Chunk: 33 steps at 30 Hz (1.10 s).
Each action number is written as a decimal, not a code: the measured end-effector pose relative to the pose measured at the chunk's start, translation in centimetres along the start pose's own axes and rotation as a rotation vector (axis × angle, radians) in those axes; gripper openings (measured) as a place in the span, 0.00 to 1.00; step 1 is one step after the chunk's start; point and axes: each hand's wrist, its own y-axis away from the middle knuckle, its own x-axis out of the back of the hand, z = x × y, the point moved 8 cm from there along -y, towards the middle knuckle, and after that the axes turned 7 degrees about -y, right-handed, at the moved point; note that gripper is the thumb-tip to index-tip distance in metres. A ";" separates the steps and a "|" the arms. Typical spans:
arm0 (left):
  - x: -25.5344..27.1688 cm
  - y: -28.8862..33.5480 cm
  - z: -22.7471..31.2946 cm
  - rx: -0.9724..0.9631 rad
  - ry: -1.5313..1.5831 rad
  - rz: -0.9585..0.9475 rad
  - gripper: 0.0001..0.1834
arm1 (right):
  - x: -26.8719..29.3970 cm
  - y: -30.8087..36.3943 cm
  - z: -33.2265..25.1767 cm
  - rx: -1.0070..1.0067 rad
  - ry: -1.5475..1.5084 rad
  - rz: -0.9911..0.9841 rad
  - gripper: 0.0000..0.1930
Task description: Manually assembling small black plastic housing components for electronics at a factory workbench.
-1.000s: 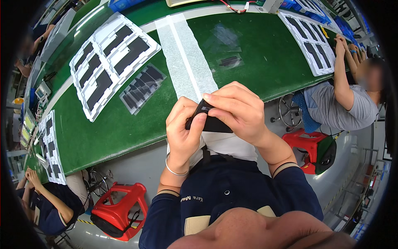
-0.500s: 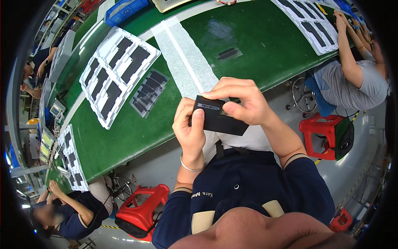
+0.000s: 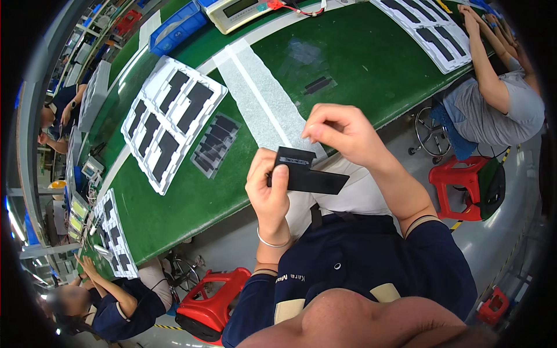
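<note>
My left hand (image 3: 270, 184) grips a flat, black, L-shaped piece (image 3: 316, 180) at its left end, thumb on top. A narrow strip with small markings runs along the piece's upper part. My right hand (image 3: 347, 134) is raised just above and to the right of the piece, apart from it. Its thumb and index finger are pinched together; anything between them is too small to make out. Beyond my hands, a pale textured mat (image 3: 255, 87) with a white line lies on the green table (image 3: 197, 211).
Left of the mat are a white tray (image 3: 218, 93) with black pieces and a clear sheet (image 3: 214, 145) with dark strips. A smaller sheet (image 3: 319, 86) lies right. A blue bin (image 3: 180, 39) and a display device (image 3: 232, 24) stand behind. Co-workers sit at both sides, near red stools (image 3: 455, 188).
My right hand has let go of the black piece and lifted up from it, its fingers now pinched. The left hand keeps its grip. The whole view has shifted slightly.
</note>
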 end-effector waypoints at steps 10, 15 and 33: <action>-0.3 -0.4 0.9 0.013 -0.195 0.007 0.04 | -2.5 -0.6 -1.0 0.172 0.217 -0.103 0.08; -0.4 0.0 0.6 0.070 -0.187 0.033 0.06 | -3.2 0.2 -3.5 0.518 0.599 -0.008 0.06; -1.3 1.1 -1.3 0.366 0.296 -0.075 0.10 | -4.2 -3.4 -1.5 -0.040 0.382 -0.337 0.10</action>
